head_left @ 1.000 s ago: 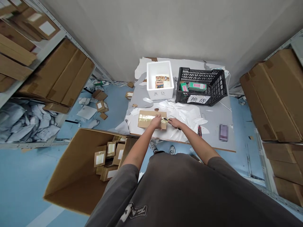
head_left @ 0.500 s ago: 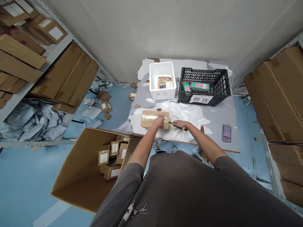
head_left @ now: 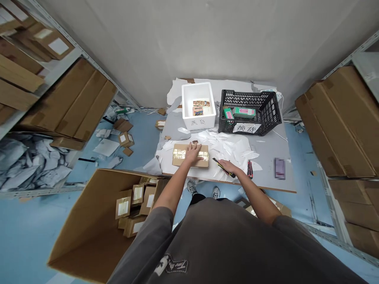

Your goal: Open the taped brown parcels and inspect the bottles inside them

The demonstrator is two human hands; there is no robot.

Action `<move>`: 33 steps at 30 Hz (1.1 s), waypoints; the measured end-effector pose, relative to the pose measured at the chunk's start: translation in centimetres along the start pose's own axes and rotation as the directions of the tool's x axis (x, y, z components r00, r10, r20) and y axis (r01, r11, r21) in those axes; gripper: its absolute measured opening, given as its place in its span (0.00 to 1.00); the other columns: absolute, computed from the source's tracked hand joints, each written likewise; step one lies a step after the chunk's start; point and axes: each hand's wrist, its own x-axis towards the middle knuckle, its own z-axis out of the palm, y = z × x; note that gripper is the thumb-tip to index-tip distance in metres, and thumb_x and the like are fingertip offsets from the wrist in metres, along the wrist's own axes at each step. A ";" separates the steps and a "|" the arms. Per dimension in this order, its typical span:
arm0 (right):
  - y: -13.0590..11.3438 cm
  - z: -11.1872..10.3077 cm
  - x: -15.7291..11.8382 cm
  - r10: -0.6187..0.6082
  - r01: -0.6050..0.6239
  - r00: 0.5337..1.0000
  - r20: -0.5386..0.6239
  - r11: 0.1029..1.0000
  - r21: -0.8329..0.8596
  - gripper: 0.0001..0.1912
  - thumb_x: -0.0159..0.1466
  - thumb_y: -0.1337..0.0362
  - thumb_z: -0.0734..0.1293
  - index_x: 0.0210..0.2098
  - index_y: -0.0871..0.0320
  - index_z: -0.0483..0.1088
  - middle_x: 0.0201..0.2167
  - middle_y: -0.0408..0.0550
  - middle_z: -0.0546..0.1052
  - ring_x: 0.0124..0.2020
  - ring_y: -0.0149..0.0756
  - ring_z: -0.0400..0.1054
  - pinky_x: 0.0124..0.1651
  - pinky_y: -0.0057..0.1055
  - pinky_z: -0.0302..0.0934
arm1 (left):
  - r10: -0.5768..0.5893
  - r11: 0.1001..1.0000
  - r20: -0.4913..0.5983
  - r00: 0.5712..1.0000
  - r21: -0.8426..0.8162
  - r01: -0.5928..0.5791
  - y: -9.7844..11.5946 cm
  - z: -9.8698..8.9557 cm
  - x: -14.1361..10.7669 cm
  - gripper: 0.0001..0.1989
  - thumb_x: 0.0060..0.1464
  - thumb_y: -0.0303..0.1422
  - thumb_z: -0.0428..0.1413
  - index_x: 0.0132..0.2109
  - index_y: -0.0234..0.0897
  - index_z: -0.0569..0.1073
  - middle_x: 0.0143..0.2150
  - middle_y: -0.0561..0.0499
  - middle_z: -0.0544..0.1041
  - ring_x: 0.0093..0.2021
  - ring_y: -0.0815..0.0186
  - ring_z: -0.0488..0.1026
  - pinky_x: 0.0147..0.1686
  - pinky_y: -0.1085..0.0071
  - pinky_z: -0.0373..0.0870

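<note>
A small taped cardboard box point(head_left: 179, 157) lies on the table near its front edge, with shiny clear tape along its top. My left hand point(head_left: 192, 154) rests flat on the box, fingers spread over the tape. Just right of the box, my right hand point(head_left: 227, 166) is closed around a black and yellow utility knife point(head_left: 230, 173). The knife's tip points up and left towards the box, with a small gap between them. Beside my right wrist lies a red and black tool point(head_left: 250, 169) whose kind I cannot make out.
Torn white paper point(head_left: 229, 146) covers part of the table point(head_left: 266, 157). Behind stand a white foam box point(head_left: 197, 125) and a black crate point(head_left: 268, 128) with green packages. A large open carton point(head_left: 79, 236) of small boxes is at my left. Loaded shelves point(head_left: 59, 75) flank both sides.
My left hand has gone from curled fingers on the box to spread flat across its top. The knife has come away from the box's right end, to the right and down.
</note>
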 end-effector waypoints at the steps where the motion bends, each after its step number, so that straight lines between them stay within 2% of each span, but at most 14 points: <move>1: -0.3 0.0 0.0 -0.001 0.001 1.000 -0.002 1.000 0.000 0.23 0.78 0.42 0.60 0.44 0.52 0.75 0.33 0.45 0.80 0.33 0.42 0.76 0.47 0.35 0.70 | -0.010 1.000 0.028 1.000 0.001 0.010 -0.1 0.2 0.4 0.57 0.56 0.58 0.68 0.83 0.52 0.51 0.87 0.42 0.41 0.85 0.37 0.33 0.78 0.36 0.44; 4: -1.5 -0.1 0.3 -0.027 0.027 0.999 0.019 1.000 0.005 0.19 0.78 0.44 0.62 0.50 0.50 0.76 0.40 0.46 0.83 0.41 0.45 0.77 0.50 0.35 0.67 | -0.051 0.999 0.039 0.998 0.012 0.051 -0.3 0.6 1.2 0.59 0.55 0.60 0.68 0.83 0.52 0.49 0.87 0.41 0.42 0.85 0.37 0.32 0.79 0.35 0.41; 6: -2.3 -0.2 0.8 -0.050 0.049 0.999 -0.002 0.998 -0.032 0.15 0.76 0.47 0.66 0.52 0.49 0.76 0.45 0.47 0.84 0.47 0.47 0.77 0.50 0.33 0.65 | -0.066 0.998 0.015 0.998 0.022 0.065 -0.3 0.8 1.4 0.59 0.54 0.59 0.69 0.83 0.52 0.51 0.86 0.40 0.45 0.85 0.37 0.35 0.79 0.36 0.43; 11: -3.8 -0.4 2.1 -0.096 0.091 0.995 -0.014 0.972 -0.219 0.15 0.74 0.52 0.70 0.57 0.49 0.74 0.54 0.50 0.83 0.54 0.49 0.76 0.48 0.32 0.63 | -0.006 1.000 -0.017 1.000 0.023 0.006 -0.5 0.7 1.1 0.51 0.61 0.60 0.63 0.83 0.54 0.53 0.84 0.42 0.53 0.84 0.39 0.42 0.78 0.41 0.48; 14: -4.2 -0.5 2.5 -0.123 0.115 0.992 -0.003 0.930 -0.350 0.17 0.75 0.52 0.69 0.60 0.50 0.73 0.55 0.54 0.82 0.55 0.51 0.76 0.50 0.33 0.63 | 0.027 0.999 -0.020 0.999 0.035 -0.026 -0.7 1.1 0.5 0.49 0.64 0.59 0.59 0.83 0.50 0.52 0.85 0.40 0.50 0.84 0.37 0.39 0.78 0.38 0.46; 17: -4.5 -0.3 2.5 -0.130 0.112 0.991 -0.019 0.909 -0.402 0.18 0.76 0.51 0.68 0.61 0.50 0.73 0.55 0.56 0.81 0.54 0.52 0.76 0.51 0.35 0.63 | 0.066 0.997 -0.057 0.996 0.040 -0.064 -0.8 2.0 -0.2 0.48 0.67 0.57 0.56 0.84 0.48 0.50 0.86 0.39 0.46 0.85 0.36 0.36 0.78 0.34 0.43; 24: -4.9 0.3 2.8 -0.131 0.088 0.989 -0.068 0.894 -0.439 0.19 0.77 0.49 0.66 0.62 0.51 0.72 0.58 0.59 0.78 0.53 0.53 0.76 0.55 0.39 0.64 | 0.043 0.998 -0.138 0.990 0.045 -0.037 -0.5 3.6 -0.8 0.45 0.69 0.59 0.52 0.84 0.47 0.52 0.86 0.39 0.46 0.85 0.38 0.36 0.79 0.35 0.39; 28: -4.0 -1.0 3.2 -0.062 -0.012 0.986 -0.157 0.902 -0.431 0.18 0.79 0.51 0.63 0.62 0.52 0.71 0.58 0.61 0.77 0.53 0.53 0.76 0.54 0.39 0.65 | 0.041 0.999 -0.159 0.986 0.036 -0.036 -0.5 4.1 -0.9 0.44 0.70 0.58 0.53 0.83 0.48 0.52 0.86 0.40 0.47 0.85 0.39 0.37 0.79 0.35 0.39; 31: -3.4 -2.1 3.7 -0.005 -0.078 0.975 -0.223 0.929 -0.361 0.16 0.78 0.52 0.65 0.59 0.53 0.71 0.55 0.61 0.79 0.53 0.54 0.76 0.53 0.39 0.65 | 0.029 0.999 -0.170 0.985 0.022 -0.026 -0.5 3.9 -1.1 0.45 0.68 0.59 0.55 0.83 0.52 0.52 0.86 0.43 0.47 0.85 0.40 0.37 0.79 0.36 0.40; 33: -3.3 -1.6 3.7 0.062 -0.121 0.963 -0.262 0.969 -0.214 0.15 0.77 0.51 0.65 0.56 0.53 0.69 0.50 0.57 0.80 0.50 0.51 0.77 0.51 0.38 0.66 | 0.021 1.000 -0.170 0.985 0.008 -0.019 -0.5 3.5 -1.1 0.44 0.68 0.60 0.54 0.83 0.53 0.53 0.86 0.44 0.49 0.85 0.41 0.38 0.79 0.38 0.40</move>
